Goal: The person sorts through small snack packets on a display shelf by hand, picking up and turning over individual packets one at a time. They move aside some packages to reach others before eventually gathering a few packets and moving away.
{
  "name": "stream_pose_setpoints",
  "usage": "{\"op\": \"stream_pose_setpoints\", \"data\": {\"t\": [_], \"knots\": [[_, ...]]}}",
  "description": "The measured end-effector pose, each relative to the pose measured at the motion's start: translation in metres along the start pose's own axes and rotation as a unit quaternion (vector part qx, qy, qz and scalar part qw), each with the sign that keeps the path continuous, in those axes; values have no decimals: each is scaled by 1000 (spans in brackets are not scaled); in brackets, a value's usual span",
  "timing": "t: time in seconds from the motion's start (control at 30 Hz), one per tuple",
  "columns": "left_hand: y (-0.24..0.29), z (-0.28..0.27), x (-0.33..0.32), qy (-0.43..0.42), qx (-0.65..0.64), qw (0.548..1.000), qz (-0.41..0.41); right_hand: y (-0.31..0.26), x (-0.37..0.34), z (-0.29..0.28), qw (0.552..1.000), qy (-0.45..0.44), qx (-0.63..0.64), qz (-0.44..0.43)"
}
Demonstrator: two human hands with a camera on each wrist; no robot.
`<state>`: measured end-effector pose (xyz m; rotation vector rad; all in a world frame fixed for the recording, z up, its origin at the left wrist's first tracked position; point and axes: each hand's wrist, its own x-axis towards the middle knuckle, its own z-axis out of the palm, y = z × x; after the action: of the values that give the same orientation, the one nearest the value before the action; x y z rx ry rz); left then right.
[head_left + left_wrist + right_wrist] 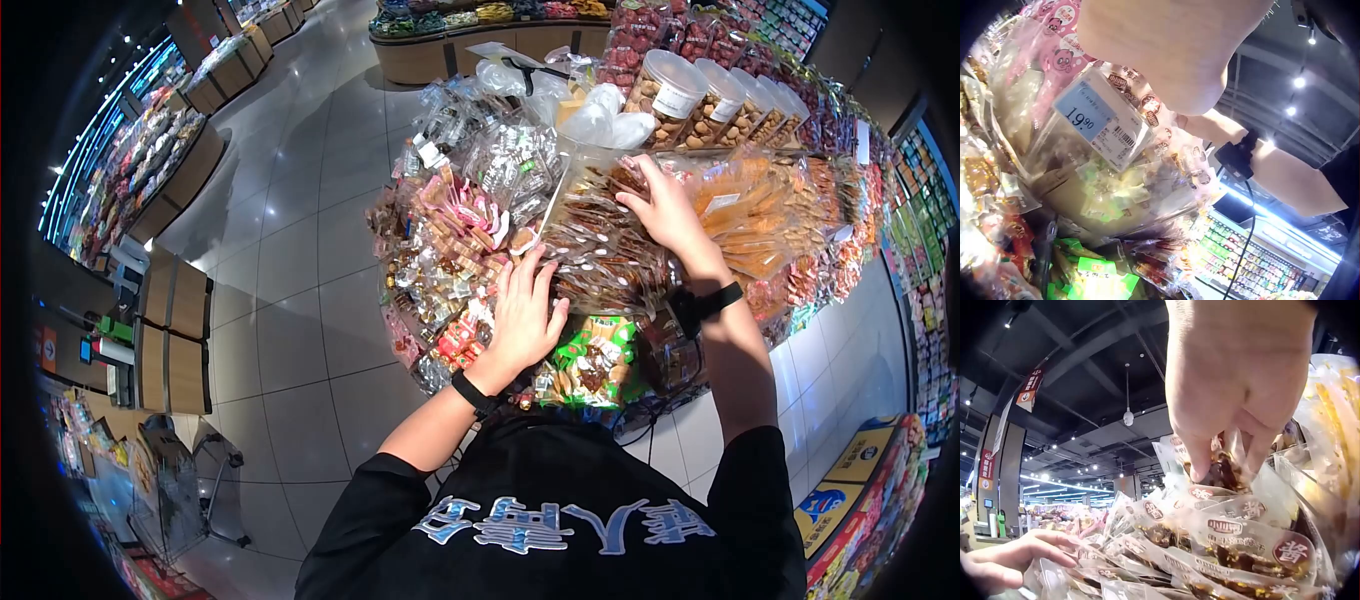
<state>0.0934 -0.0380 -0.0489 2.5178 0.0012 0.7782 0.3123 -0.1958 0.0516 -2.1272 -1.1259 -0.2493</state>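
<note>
Dark brown snack packets in clear wrappers (610, 240) lie in overlapping rows at the middle of the display. My right hand (672, 208) is at their far end; in the right wrist view the thumb and fingers of the right hand (1241, 381) pinch one small packet (1225, 472) above the other packets (1241, 540). My left hand (524, 315) lies with spread, fairly straight fingers at the near left edge of the rows, its fingertips touching the packets. In the left wrist view a blue and white price tag (1094, 122) stands beneath the left hand (1160, 50).
Lidded tubs of nuts (665, 100) stand behind the packets. Orange snack packs (745, 205) lie to the right, pink-wrapped ones (470, 215) to the left. A green bag (598, 360) sits near my body. A cart (205, 480) stands at the lower left.
</note>
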Motion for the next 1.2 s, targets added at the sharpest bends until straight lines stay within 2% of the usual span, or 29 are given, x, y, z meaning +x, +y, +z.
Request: {"op": "stream_pose_setpoints", "data": {"t": [0.07, 0.17, 0.2, 0.3, 0.33, 0.47, 0.57, 0.7, 0.77, 0.83, 0.93, 0.97, 1.0, 1.07, 1.13, 1.2], "knots": [[-1, 1, -1, -1, -2, 1000, 1, 5, 7, -2, 1000, -16, 20, 4], [-2, 1, -1, -1, 0, 1000, 2, 22, 15, 7, 983, 1, -171, -61], [-1, 0, -1, -4, 0, 1000, 3, 12, 14, 6, 977, -17, -211, -26], [-1, -2, -1, -10, 0, 1000, -2, -6, 9, 18, 941, 28, -334, -43], [-1, -2, -2, -13, -1, 1000, -4, -11, 10, 18, 939, 49, -334, -61], [-2, -1, -3, -6, 0, 1000, -3, -13, 12, 17, 964, 84, -230, -103], [-2, -1, -2, -13, -1, 1000, -3, 11, 6, 27, 974, -5, -228, -6], [-5, 1, -2, -13, 10, 1000, 5, -4, 13, 15, 977, -88, -182, 74], [-4, 0, -2, -19, 31, 999, 4, -8, 10, 15, 983, -19, -178, 32], [-7, 2, -3, -20, 28, 999, 9, -49, -7, 1, 984, 104, -134, -59], [-6, 3, -5, -22, 31, 999, 0, -107, -48, -21, 990, 125, -28, -54], [-6, 2, -4, -21, 4, 1000, -6, -114, -66, -28, 990, 109, 21, -86], [-8, 3, -4, -3, -30, 1000, 3, -120, -87, -28, 989, 87, 98, -63], [-9, -5, -5, 36, -109, 993, 16, -114, -126, -32, 987, -4, 157, 20], [-6, -18, -16, 95, -171, 980, 37, -88, -164, -17, 971, -122, 153, 137], [-9, -26, -32, 111, -196, 973, 58, -62, -199, 7, 944, -195, 110, 244]]}}
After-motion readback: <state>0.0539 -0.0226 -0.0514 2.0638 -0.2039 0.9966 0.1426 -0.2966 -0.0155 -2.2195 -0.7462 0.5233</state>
